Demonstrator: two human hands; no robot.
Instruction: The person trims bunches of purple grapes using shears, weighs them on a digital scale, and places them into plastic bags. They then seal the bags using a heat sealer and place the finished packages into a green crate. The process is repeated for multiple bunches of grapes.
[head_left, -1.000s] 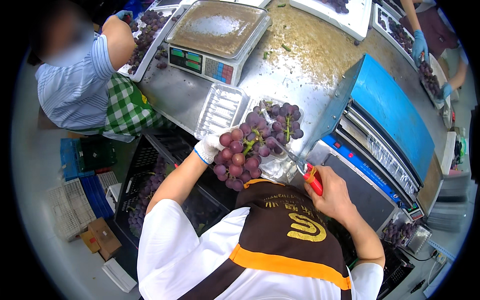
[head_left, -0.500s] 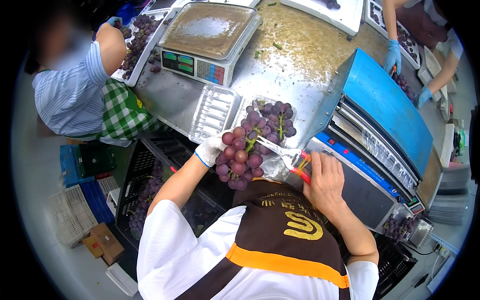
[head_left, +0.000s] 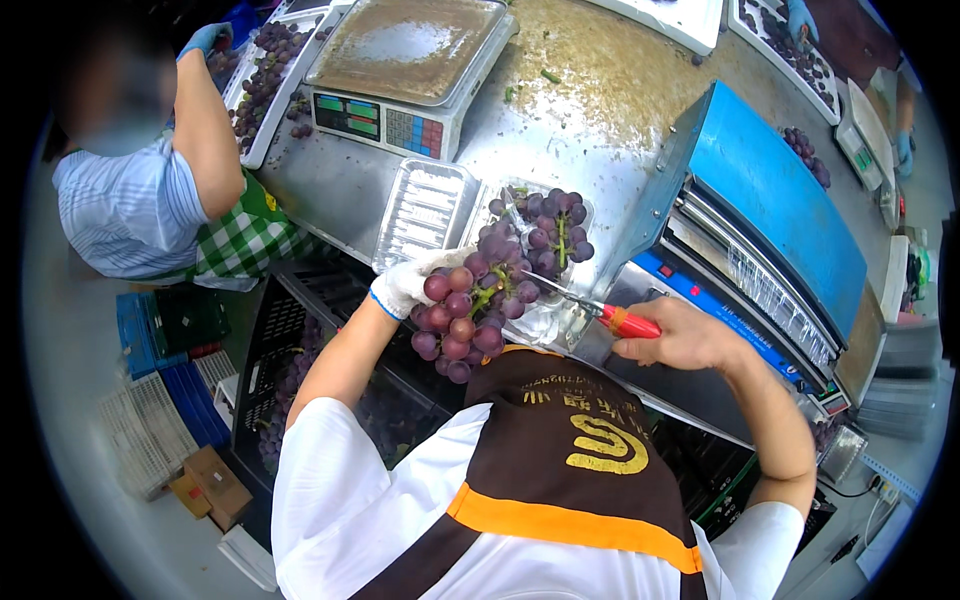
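Note:
My left hand point(head_left: 403, 287), in a white glove, grips the upper left side of a bunch of grapes point(head_left: 462, 320), reddish purple with green stems, held above my dark apron. From the right, my bare right hand point(head_left: 685, 335) is closed on red-handled fruit snips point(head_left: 628, 321). Their thin blades reach to the right edge of the bunch; whether they touch a stem cannot be told. Just beyond lies a second bunch of grapes point(head_left: 560, 240) in a clear plastic box, partly covered by the first. An opened clear lid point(head_left: 425, 212) lies left of it.
A weighing scale point(head_left: 405, 50) stands behind the box. To my right is a blue-topped wrapping machine point(head_left: 770, 220). Below on the left sits a black crate point(head_left: 265, 385) with grapes. A co-worker point(head_left: 130, 210) is at the left; another's gloved hand point(head_left: 800, 18) shows far right.
My left hand and the bunch have shifted slightly left and down. My right hand has turned and moved right, drawing the snips outward; its elbow swings out.

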